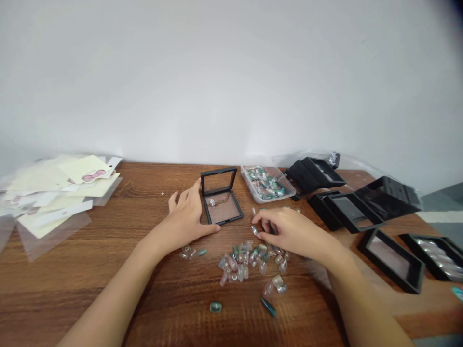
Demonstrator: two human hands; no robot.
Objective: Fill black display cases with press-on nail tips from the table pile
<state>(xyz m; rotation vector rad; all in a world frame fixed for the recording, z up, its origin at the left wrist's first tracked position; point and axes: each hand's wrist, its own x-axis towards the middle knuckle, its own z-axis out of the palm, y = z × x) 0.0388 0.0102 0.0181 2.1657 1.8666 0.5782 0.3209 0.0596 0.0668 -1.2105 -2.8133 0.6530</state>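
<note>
A small black hinged case (241, 208) with a windowed lid stands open on the table. One clear press-on nail (211, 202) lies inside it, near the left. My left hand (186, 212) grips the case's left side, thumb at the front edge and index finger by the hinge; the other fingers are spread. To the right of the case, my right hand (285, 229) pinches a clear, shiny press-on nail (254, 231) between thumb and fingers. A loose pile of clear, pink and green press-on nails (240, 260) lies in front, partly hidden by my right hand.
Behind my right hand is a clear plastic tub (258, 198) of nails. Several black cases (392, 260) lie at right, some near clear plastic wrap. Cards and clear sleeves (54, 193) are heaped at left. A green nail (216, 307) and a dark pointed nail (268, 307) lie nearest me.
</note>
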